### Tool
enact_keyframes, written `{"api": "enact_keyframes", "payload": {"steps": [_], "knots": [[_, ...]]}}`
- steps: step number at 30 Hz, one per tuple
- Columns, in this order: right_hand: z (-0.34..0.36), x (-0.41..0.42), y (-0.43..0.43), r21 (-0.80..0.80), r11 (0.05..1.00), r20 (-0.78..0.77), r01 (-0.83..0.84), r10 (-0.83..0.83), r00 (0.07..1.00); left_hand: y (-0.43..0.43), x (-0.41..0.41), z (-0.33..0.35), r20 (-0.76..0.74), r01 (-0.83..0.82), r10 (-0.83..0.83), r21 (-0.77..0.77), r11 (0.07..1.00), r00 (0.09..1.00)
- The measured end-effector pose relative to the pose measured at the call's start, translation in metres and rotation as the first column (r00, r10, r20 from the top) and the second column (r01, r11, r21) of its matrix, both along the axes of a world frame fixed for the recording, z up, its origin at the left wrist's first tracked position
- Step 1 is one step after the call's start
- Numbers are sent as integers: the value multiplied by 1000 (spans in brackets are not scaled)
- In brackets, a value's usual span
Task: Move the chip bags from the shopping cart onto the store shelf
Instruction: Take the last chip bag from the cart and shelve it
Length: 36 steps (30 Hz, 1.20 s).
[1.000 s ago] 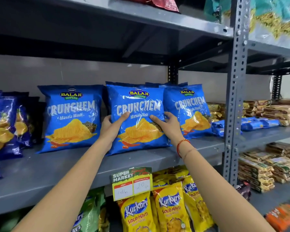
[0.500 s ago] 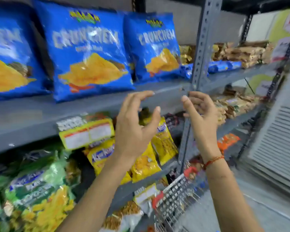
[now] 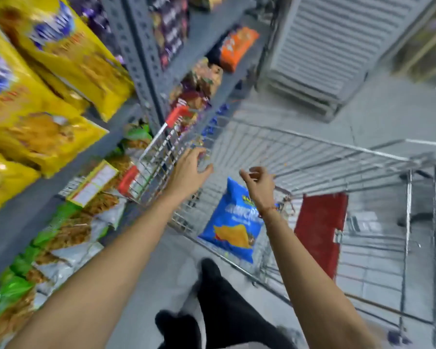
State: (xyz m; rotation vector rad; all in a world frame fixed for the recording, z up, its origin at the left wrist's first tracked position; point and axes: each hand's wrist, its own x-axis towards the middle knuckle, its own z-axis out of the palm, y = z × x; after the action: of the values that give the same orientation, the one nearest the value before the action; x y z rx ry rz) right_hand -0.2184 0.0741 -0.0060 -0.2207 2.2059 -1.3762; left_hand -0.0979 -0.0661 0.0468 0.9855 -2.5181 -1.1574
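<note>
Down in the middle of the frame, both bare hands hang over the wire shopping cart (image 3: 312,157), neither holding anything. At centre, the left hand (image 3: 189,170) has its fingers spread loosely apart, palm turned down above the cart's near-left corner. A little to its right, the right hand (image 3: 259,185) is empty too, fingers curled partway inward but not closed on anything; a thin red thread band (image 3: 268,210) circles that wrist. Just below the right hand, inside the cart, one blue chip bag (image 3: 233,227) leans upright against the near wire wall, its yellow chip picture facing the camera; the wrist overlaps its upper right corner. A red panel (image 3: 320,230) stands in the cart to the right of the bag. Along the left side of the frame runs the grey store shelf (image 3: 30,205), with blurred yellow snack bags (image 3: 35,96) on top and green and white packets (image 3: 61,235) beneath. At bottom centre, dark trouser legs (image 3: 222,306) show above the grey floor.
</note>
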Motion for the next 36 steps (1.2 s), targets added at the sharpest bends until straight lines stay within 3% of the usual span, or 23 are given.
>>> {"api": "enact_keyframes", "payload": {"steps": [4, 11, 14, 16, 21, 26, 33, 36], "knots": [[-83, 1, 46, 225, 971, 165, 80, -119, 979, 14, -24, -76, 276, 70, -124, 196, 978, 953], [-186, 7, 93, 299, 925, 359, 235, -337, 870, 21, -43, -189, 518, -20, -240, 445, 895, 821], [-216, 3, 92, 245, 939, 496, 240, -334, 801, 31, -48, -221, 499, -101, -287, 615, 782, 818], [-227, 2, 88, 215, 952, 589, 216, -303, 749, 42, -46, -242, 516, -126, -280, 619, 775, 810], [-236, -3, 86, 178, 953, 522, 245, -302, 797, 59, -42, -268, 464, -145, -270, 682, 717, 844], [-203, -19, 76, 88, 977, 541, 195, -211, 814, 50, -46, -244, 446, -232, -214, 750, 619, 869], [-117, -32, 54, -133, 966, 461, 224, -139, 876, 23, -45, -151, 292, -101, -153, 698, 709, 944], [-61, -36, 38, -234, 950, 396, 207, -101, 912, 12, -44, -96, 122, -24, -82, 683, 730, 989]]}}
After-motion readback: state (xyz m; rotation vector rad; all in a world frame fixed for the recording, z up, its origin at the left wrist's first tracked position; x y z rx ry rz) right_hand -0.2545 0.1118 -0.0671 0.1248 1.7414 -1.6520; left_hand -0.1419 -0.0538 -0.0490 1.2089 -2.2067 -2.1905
